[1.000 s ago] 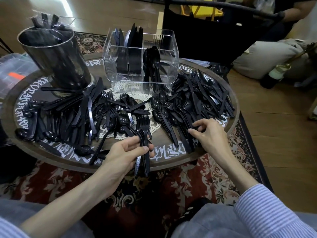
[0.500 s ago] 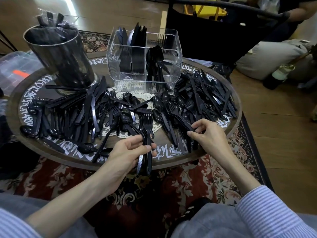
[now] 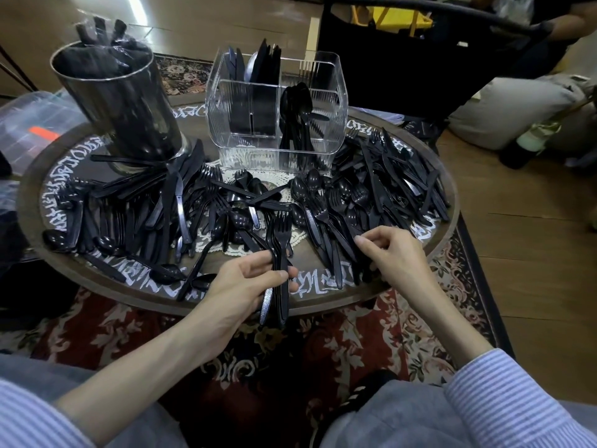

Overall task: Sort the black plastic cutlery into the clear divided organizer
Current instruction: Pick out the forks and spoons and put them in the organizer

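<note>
Left to right: steel canister (image 3: 126, 105) at table's (image 3: 323, 300) far left, wrapped cutlery sticking out of it, same spot as a second ago. In front of it the left pile (image 3: 135, 215) of mixed knives, spoons and forks looks untouched over the last second. Left hand (image 3: 245, 282) keeps the same grip, fingers and thumb curled round a small bundle of forks (image 3: 279, 253), tines pointing away toward the organizer, handles hanging past the near table edge; bundle looks no bigger than a second ago, though I can't count it. Organizer (image 3: 277, 111) at back centre: knives upright in the left compartments, spoons in the front right one, contents unchanged. Actual change is on the right: right hand (image 3: 397, 253) has slid slightly left and curled in over the near edge of the right pile (image 3: 381, 202), fingertips (image 3: 361, 242) closing on a handle there; can't tell which piece, or whether it's pinched or only touched. My read: still gathering forks, nothing dropped in this second, next piece about to come out of the right pile into the left-hand bundle. Most cutlery is still loose on the table, so the task is early. Risk: tangled handles dragging neighbours off the table edge.
</note>
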